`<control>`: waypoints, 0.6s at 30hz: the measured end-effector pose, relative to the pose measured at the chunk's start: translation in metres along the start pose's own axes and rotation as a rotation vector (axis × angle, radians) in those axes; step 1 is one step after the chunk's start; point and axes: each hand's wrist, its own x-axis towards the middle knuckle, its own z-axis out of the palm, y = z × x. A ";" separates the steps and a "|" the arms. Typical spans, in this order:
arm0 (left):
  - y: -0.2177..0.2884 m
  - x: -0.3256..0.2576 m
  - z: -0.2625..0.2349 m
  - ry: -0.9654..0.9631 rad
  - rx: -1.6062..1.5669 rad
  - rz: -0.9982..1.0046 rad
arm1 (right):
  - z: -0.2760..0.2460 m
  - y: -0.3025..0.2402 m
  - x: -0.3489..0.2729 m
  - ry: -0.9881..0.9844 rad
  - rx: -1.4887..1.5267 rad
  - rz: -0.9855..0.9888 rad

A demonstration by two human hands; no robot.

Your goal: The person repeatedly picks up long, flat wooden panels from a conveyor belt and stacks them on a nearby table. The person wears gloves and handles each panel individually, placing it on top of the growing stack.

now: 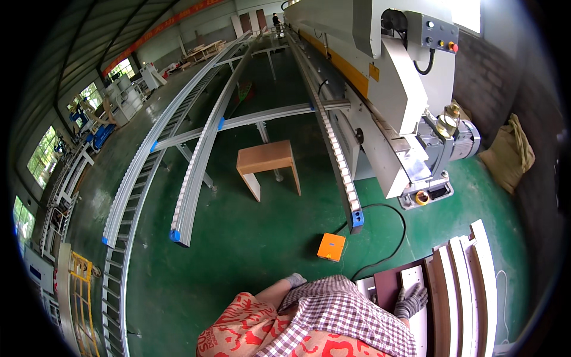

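Note:
My right hand (410, 302), in a grey glove, lies on a narrow white board (411, 275) with small drilled holes. Its fingers are spread over the board's surface. Beside that board, on the left, is a dark reddish-brown panel (386, 287). Several long white and brown boards (457, 279) stand on edge to the right of the hand. My left hand (295, 279), also gloved, is close to my body at the front of the checked sleeve; its fingers are too small and partly hidden to read.
An orange box (331, 247) sits on the green floor ahead, near a black cable (404, 226). Beyond are a small wooden stool (264, 156), roller rails (199, 178) and a large white machine (404, 89) with a motor. A sack (508, 154) leans at the right wall.

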 end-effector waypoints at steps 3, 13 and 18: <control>-0.012 0.014 0.005 -0.077 0.097 0.102 | 0.006 0.000 0.000 0.023 0.019 -0.025; 0.013 -0.063 -0.026 0.007 -0.084 -0.008 | 0.008 0.010 -0.003 0.030 0.013 -0.028; -0.023 -0.034 0.002 -0.014 -0.112 -0.030 | 0.007 0.007 -0.003 0.022 0.007 -0.025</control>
